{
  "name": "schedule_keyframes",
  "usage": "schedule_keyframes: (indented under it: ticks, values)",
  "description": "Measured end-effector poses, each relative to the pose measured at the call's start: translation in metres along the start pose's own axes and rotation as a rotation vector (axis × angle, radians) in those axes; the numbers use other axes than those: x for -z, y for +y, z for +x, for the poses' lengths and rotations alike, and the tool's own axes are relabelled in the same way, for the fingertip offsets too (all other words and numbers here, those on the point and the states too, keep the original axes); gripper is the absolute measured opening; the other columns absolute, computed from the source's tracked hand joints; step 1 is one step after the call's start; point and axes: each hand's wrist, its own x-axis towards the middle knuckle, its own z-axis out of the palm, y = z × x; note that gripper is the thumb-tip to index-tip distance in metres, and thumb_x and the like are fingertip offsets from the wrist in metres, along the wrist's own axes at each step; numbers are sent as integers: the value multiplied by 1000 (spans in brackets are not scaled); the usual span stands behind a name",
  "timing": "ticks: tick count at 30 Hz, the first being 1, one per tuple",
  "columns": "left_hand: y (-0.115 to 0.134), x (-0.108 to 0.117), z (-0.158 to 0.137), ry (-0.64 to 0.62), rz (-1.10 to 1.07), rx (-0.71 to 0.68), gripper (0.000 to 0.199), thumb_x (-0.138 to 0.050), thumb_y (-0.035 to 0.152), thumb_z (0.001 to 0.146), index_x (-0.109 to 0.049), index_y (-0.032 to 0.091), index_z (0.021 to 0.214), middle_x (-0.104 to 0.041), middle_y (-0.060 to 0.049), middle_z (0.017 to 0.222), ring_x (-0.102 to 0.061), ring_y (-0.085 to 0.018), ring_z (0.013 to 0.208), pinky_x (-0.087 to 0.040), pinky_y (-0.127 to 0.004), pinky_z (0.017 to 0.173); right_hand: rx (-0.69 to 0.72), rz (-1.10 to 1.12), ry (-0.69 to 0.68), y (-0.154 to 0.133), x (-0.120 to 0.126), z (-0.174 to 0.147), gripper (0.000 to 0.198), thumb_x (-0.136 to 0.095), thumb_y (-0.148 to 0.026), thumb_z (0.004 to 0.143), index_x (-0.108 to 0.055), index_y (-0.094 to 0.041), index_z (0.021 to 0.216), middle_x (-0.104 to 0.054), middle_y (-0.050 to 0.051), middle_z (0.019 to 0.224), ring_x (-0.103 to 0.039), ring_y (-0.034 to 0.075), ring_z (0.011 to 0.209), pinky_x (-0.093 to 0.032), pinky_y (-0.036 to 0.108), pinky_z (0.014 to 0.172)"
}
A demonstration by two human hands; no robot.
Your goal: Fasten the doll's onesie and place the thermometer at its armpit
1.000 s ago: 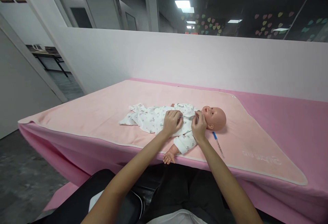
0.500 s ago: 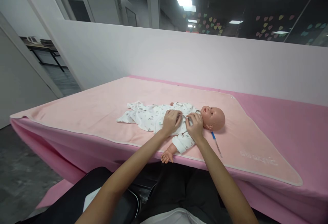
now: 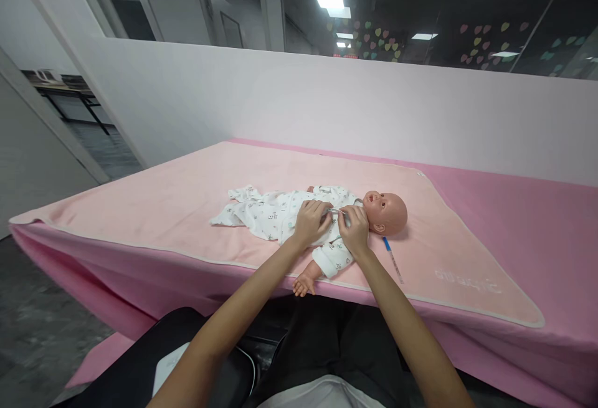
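Note:
A baby doll [image 3: 387,213] lies on its back, head to the right, in a white printed outfit [image 3: 266,212]. Over its chest both my hands are pinched close together. A thin white string [image 3: 334,210] runs between their fingertips, one end in my left hand [image 3: 312,221] and the other in my right hand [image 3: 354,226]. Whether the string belongs to the outfit, I cannot tell. My right hand is close to the doll's chin. Beside the doll's head rests a slim thermometer-like stick [image 3: 392,260] with a blue end.
A peach mat [image 3: 154,208] lies under the doll on a pink cloth [image 3: 514,208] that drapes over the table's front edge. One doll hand [image 3: 304,284] hangs at that edge. A low white wall [image 3: 327,109] stands behind. A black chair [image 3: 219,374] is at my left.
The view has shifted slightly. Both hands stay over the doll's chest with the string between them; the doll and the blue-ended stick lie as before.

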Motion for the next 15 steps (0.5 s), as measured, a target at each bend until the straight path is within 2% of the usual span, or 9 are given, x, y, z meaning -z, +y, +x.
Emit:
schedule_keyframes:
  ticks: [6,15]
  values:
    - [0,1,0,10,-1,8,12,-42,22,82,-53,20,87,-63,-3,82,-54,-18,79,-36,-34,77,28,8,22,0,-1,-1,12,-46,-19,82,-56,-19,76,-60,3,75,-52,16,76,-39,29,71]
    - [-4,2,0,54,53,-30,10,-43,23,82,-52,20,79,-62,-3,74,-54,-17,72,-36,-34,74,51,31,50,1,0,-1,8,-49,-13,72,-50,-20,67,-57,3,73,-51,17,76,-41,29,70]
